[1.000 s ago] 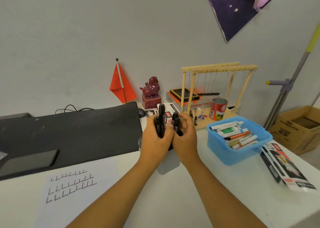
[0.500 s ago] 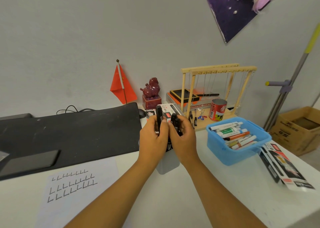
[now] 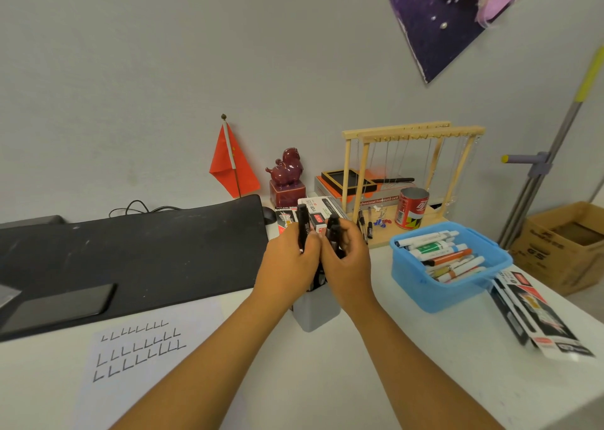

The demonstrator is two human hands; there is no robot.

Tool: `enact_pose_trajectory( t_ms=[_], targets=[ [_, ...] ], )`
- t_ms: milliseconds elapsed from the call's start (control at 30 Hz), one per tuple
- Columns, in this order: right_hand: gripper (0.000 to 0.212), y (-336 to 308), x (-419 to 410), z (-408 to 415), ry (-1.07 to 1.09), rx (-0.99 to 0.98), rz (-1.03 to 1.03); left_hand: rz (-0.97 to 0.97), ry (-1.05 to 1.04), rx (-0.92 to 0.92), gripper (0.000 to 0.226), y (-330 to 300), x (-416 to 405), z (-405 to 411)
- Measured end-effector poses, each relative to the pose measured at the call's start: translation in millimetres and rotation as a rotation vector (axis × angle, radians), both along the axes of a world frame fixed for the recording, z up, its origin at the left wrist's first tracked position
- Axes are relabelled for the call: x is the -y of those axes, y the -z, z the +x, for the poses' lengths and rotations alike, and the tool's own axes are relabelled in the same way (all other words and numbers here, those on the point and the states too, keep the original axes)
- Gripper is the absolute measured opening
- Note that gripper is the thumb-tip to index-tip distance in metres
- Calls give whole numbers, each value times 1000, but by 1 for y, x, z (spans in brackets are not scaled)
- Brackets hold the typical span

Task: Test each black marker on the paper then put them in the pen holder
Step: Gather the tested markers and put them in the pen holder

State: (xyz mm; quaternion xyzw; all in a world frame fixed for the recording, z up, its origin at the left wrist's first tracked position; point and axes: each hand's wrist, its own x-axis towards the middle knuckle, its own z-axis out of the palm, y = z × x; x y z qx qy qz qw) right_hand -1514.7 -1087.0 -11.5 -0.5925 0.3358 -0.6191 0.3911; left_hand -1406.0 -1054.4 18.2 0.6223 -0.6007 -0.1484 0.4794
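Observation:
Both hands meet over the grey pen holder (image 3: 315, 315) at the middle of the desk. My left hand (image 3: 289, 268) grips one black marker (image 3: 302, 225) upright, its cap sticking up above the fingers. My right hand (image 3: 348, 263) is closed around other black markers (image 3: 333, 228) that stand in the holder. The holder's mouth is hidden behind my hands. A white sheet of paper (image 3: 143, 364) with three rows of black L-shaped test marks lies at the lower left.
A blue bin (image 3: 421, 282) of mixed markers sits to the right, with marker packaging (image 3: 536, 322) beside it. Behind are marker boxes (image 3: 322, 209), a wooden rack (image 3: 411, 175), a red can (image 3: 412, 207), a figurine and a flag. A black mat (image 3: 130, 250) with a phone (image 3: 62, 304) lies left.
My hands and the markers have dropped slightly toward the holder. The left-hand marker has shifted a little left, apart from the bundle in my right hand.

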Motion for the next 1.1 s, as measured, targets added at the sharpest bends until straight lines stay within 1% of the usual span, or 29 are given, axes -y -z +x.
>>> enact_pose_trajectory(
  t_ms=[67,133,167,233,367,433,567,667,733,800,867,933,1033,1100],
  targets=[
    [37,1,-1,-1,-14,14,22,27,17,43,31,-3,-1,4],
    [39,0,-2,-2,-28,21,30,8,6,66,43,-6,-3,6],
    [39,0,-2,-3,-32,20,26,-3,-2,62,45,-7,-4,6],
    [40,0,-1,-3,-37,20,18,-11,2,45,40,-7,-5,5],
    [44,-6,-3,-4,-27,-24,-52,-27,18,-3,20,-6,-6,2],
    [43,-11,-4,-5,-30,-59,-101,-52,36,-49,17,-6,-7,0],
    [33,-8,-3,-5,71,-218,-218,-99,63,-96,24,-3,-12,-6],
    [25,1,-1,-7,114,-319,-307,-105,84,-76,26,5,-15,-7],
    [23,10,0,-8,141,-420,-375,-93,121,-86,27,13,-15,-7],
    [22,18,-1,-9,160,-459,-384,-49,150,-104,35,19,-14,-7],
    [27,22,-5,-10,165,-407,-357,-50,151,-29,40,24,-13,-7],
    [42,23,-9,-11,121,-380,-289,-74,163,56,41,27,-12,-7],
    [60,23,-11,-13,22,-455,-181,-77,182,120,39,31,-10,-4],
    [63,22,-10,-16,29,-523,-194,-51,221,84,34,27,-10,0]
  ],
)
